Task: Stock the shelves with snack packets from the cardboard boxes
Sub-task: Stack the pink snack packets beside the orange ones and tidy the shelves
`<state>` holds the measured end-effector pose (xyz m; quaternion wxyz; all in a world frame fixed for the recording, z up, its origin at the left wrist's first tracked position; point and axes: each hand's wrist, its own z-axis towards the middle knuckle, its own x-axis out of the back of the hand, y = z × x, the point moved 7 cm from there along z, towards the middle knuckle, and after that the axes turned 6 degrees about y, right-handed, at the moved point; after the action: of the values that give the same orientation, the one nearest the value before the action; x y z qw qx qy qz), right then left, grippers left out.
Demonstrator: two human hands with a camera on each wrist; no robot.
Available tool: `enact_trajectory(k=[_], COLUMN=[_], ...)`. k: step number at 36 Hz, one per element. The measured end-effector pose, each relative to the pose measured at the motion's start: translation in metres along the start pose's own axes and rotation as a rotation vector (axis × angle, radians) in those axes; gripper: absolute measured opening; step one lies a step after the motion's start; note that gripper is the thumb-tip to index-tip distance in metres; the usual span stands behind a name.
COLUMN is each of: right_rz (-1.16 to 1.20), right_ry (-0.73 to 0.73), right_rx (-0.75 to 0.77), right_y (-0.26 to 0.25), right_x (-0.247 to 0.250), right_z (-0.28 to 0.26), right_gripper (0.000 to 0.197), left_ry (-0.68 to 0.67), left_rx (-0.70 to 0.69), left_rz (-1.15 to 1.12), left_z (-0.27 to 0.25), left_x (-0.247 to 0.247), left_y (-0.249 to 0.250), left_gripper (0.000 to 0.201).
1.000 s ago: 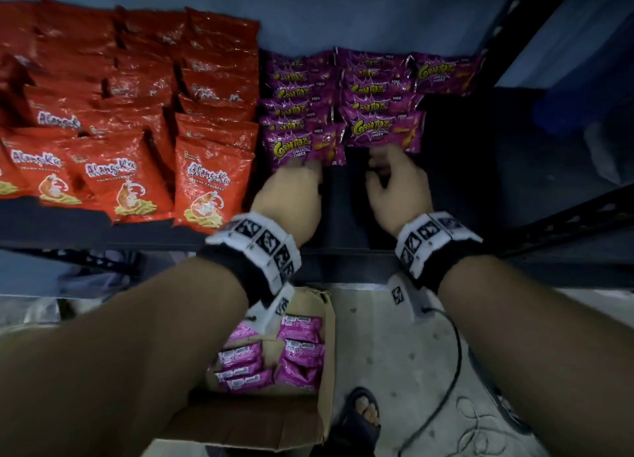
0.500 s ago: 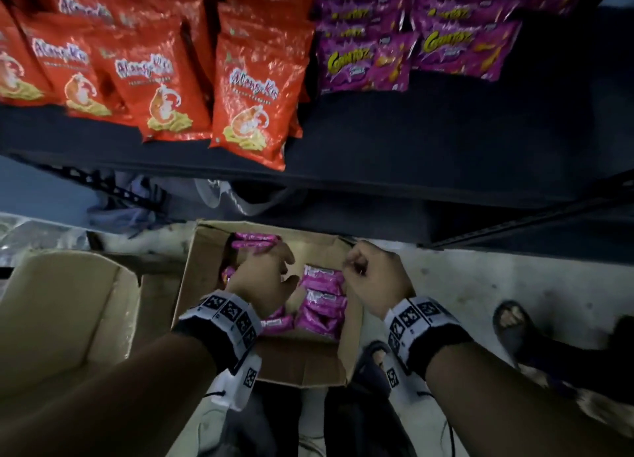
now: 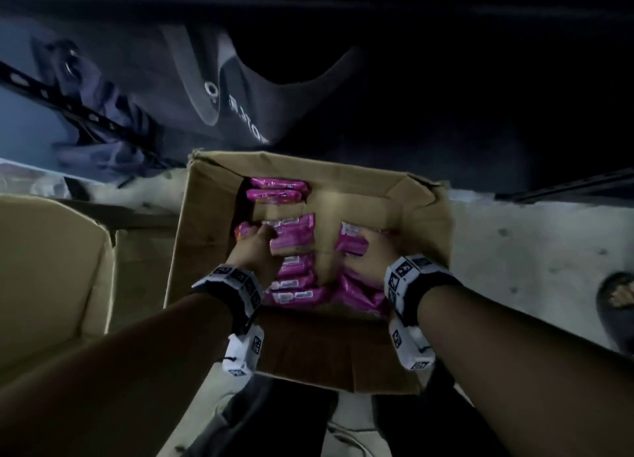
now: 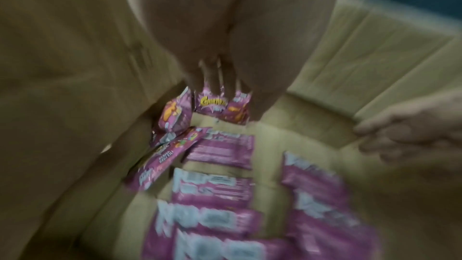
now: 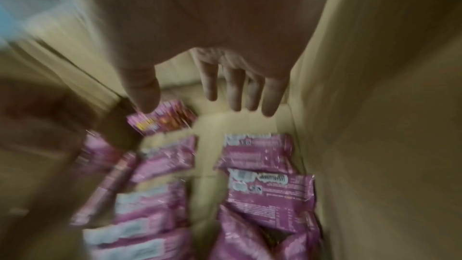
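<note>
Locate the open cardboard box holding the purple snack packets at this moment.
In the head view the cardboard box sits centre frame on the floor, below the dark shelf, right of a second box, with both hands reaching into it.

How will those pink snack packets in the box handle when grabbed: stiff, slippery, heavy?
Probably floppy: the pink snack packets show creased, crumpled film. Likely slippery, since the wrappers catch glossy highlights, so a pinch may slide. Probably light for their size: they look puffed and lie loosely tilted in the cardboard box. The right hand reaches in with fingers spread and holds nothing.
</note>
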<state>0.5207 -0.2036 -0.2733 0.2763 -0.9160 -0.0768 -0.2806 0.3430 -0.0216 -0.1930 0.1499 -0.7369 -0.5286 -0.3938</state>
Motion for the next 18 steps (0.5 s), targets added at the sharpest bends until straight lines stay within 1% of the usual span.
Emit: enact_trajectory(k=[2, 3, 4, 5, 6, 7, 8, 9, 10, 11, 15, 18], right_rz=[-0.031, -0.048, -0.066, -0.086, -0.135, -0.191, -0.243, -0.290, -0.320, -0.343, -0.446, -0.504], right_ry=[0.028, 0.053, 0.045, 0.022, 0.012, 0.027, 0.054, 0.069, 0.074, 0.055, 0.015, -0.006], right_rx=[0.041, 0.054, 0.062, 0.057, 0.042, 0.028, 0.030, 0.006, -0.001, -0.021, -0.022, -0.008], right_y=[0.016, 0.020, 0.016, 0.000, -0.002, -0.005, -0.010, -0.009, -0.006, -0.002, 0.007, 0.007], right_x=[-0.020, -0.026, -0.026, -0.017, -0.016, -0.013, -0.007, -0.004, -0.006, -0.007, -0.020, -0.028], right_z=[0.031, 0.044, 0.048, 0.041, 0.045, 0.047, 0.046, 0.047, 0.051, 0.052, 0.060, 0.063], right_gripper=[0.064, 0.067, 0.066, 0.055, 0.040, 0.032, 0.034, 0.045, 0.058, 0.065, 0.072, 0.080], left_ry=[0.039, 0.054, 0.054, 0.044, 0.024, 0.003, -0.022, -0.046, -0.058, -0.059, -0.020, -0.016], left_rx=[-0.081, -0.106, -0.123, -0.126, -0.105, -0.078, -0.063, -0.056, -0.059, -0.063, -0.041, -0.043], left_rz=[0.122, 0.195, 0.263, 0.318, 0.349, 0.358, 0.354, 0.349, 0.345, 0.335, 0.244, 0.143], left_z=[0.021, 0.031, 0.040, 0.048, 0.054, 0.061, 0.065, 0.069, 0.073, 0.075, 0.081, 0.085], left_x=[-0.003, -0.003, -0.005, -0.006, -0.007, -0.010, -0.014, -0.018, -0.022, -0.026, -0.030, -0.029], left_y=[-0.002, -0.003, -0.006, -0.011, -0.018, -0.027, -0.036, -0.044, -0.050, -0.056, -0.068, -0.067], left_gripper=[0.050, 0.053, 0.060, 0.069, 0.079, 0.087, 0.091, 0.090, 0.084, 0.079, 0.071, 0.079])
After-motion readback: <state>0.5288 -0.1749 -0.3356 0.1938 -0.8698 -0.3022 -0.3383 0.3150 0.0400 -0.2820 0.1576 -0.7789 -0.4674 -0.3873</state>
